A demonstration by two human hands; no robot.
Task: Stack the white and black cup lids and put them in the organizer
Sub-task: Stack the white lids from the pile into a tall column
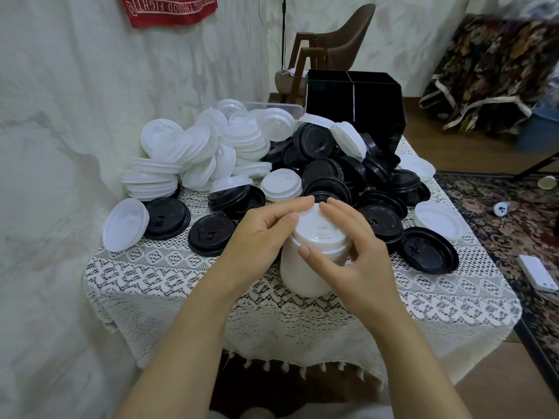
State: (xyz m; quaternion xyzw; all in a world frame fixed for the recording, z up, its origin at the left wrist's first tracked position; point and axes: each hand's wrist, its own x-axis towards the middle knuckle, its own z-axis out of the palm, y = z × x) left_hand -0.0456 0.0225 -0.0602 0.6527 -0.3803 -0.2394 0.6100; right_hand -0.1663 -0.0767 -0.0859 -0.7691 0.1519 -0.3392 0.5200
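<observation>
Front-centre on lace-covered tabletop [181,282]: white plastic lid stack [302,276]; white round lids [187,152] piled behind-left, black round lids [326,173] behind-right, black compartmented organizer [375,98] behind those.

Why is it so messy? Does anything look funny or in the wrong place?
Yes. The lids lie in a jumbled heap on the table, many tipped on edge. One white lid at the front left leans on a black lid. Only the white stack held between the left hand and right hand stands neat.

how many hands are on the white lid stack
2. The left hand grips the lid stack from its left, the right hand from its right.
</observation>
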